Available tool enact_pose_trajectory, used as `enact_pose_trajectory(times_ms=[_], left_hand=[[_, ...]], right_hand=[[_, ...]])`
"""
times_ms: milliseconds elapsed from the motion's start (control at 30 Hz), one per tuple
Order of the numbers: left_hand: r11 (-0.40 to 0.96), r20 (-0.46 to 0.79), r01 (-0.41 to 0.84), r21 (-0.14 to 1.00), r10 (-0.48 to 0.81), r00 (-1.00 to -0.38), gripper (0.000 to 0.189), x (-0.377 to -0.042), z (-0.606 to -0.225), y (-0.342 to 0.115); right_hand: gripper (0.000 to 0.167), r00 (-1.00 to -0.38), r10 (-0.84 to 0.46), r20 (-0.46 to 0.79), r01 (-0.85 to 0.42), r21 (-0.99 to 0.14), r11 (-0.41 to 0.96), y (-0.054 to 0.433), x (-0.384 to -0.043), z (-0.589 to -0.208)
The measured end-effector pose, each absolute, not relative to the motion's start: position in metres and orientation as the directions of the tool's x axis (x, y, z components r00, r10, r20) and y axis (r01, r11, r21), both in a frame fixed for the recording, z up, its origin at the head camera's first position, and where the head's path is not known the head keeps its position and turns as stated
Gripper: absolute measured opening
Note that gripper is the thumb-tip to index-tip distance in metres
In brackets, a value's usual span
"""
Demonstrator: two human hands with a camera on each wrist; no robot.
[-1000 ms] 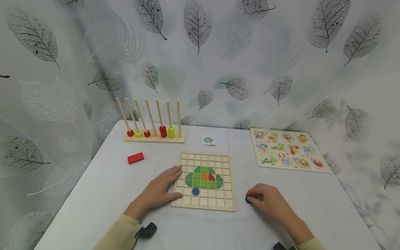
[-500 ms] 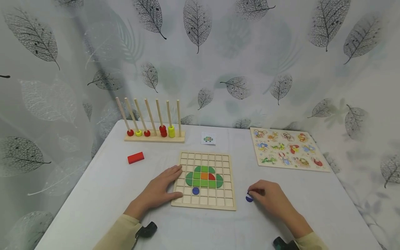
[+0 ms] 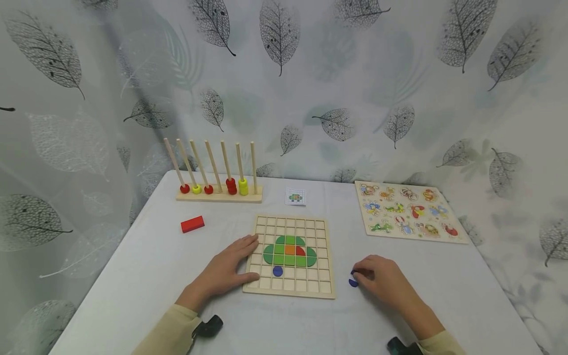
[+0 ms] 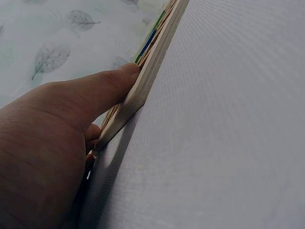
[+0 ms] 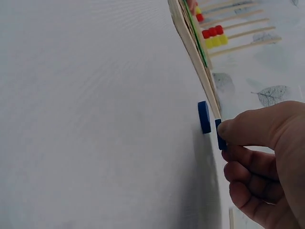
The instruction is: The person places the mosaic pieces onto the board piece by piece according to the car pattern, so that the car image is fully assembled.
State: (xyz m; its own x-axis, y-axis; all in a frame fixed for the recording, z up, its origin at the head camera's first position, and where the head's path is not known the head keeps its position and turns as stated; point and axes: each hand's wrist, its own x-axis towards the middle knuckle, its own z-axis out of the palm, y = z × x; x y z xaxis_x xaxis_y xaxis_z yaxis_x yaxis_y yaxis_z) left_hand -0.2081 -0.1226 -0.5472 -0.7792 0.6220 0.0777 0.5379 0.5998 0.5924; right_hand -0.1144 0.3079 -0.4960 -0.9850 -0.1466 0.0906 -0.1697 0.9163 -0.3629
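The wooden grid board [image 3: 290, 294] lies mid-table, with a green shape of rounded and square pieces [image 3: 290, 260], an orange square [image 3: 290, 250], a red piece [image 3: 300, 251] and a blue disc [image 3: 277, 271] set in it. My left hand [image 3: 226, 266] rests on the board's left edge, fingers spread and straight; the left wrist view has its thumb [image 4: 109, 86] along that edge. Right of the board, my right hand [image 3: 380, 278] pinches a small blue piece [image 5: 220, 135] between thumb and fingers, which partly hide it. Just nearer lies a blue half-circle piece [image 3: 353, 283] on the cloth.
Behind the board is a small pattern card [image 3: 295, 196]. A peg stand [image 3: 219, 197] with red and yellow rings stands back left, and a red block [image 3: 193, 224] lies before it. An insect puzzle board [image 3: 410, 213] occupies the back right.
My right hand has moved slightly away from me, drawing one blue piece apart from the other, which now lies separately on the cloth. The left hand has stayed still.
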Motion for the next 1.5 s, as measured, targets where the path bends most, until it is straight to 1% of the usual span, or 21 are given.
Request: enact_pose_trajectory(times_ms=[167, 300, 667, 1000, 1367, 1500], left_hand=[[0.602, 0.077, 0.54, 0.588, 0.623, -0.778, 0.093, -0.208, -0.547, -0.122], [0.604, 0.08, 0.542, 0.585, 0.622, -0.779, 0.093, -0.208, -0.547, -0.122], [0.604, 0.07, 0.531, 0.594, 0.619, -0.782, 0.093, -0.208, -0.547, -0.123], [0.598, 0.073, 0.528, 0.603, 0.617, -0.783, 0.092, -0.207, -0.544, -0.122], [0.608, 0.067, 0.525, 0.596, 0.614, -0.786, 0.093, -0.207, -0.546, -0.122], [0.608, 0.064, 0.524, 0.596, 0.615, -0.786, 0.093, -0.207, -0.544, -0.122]], right_hand=[[0.017, -0.959, -0.189, 0.212, -0.256, -0.353, 0.9, 0.301, -0.115, -0.486], [0.02, -0.931, -0.242, 0.273, -0.329, -0.343, 0.88, 0.293, -0.118, -0.477], [0.022, -0.861, -0.36, 0.359, -0.485, -0.367, 0.794, 0.263, -0.133, -0.466], [0.018, -0.846, -0.402, 0.349, -0.524, -0.406, 0.749, 0.236, -0.137, -0.467], [0.014, -0.859, -0.422, 0.289, -0.511, -0.478, 0.714, 0.213, -0.142, -0.486], [0.012, -0.86, -0.432, 0.272, -0.511, -0.46, 0.726, 0.207, -0.144, -0.494]])
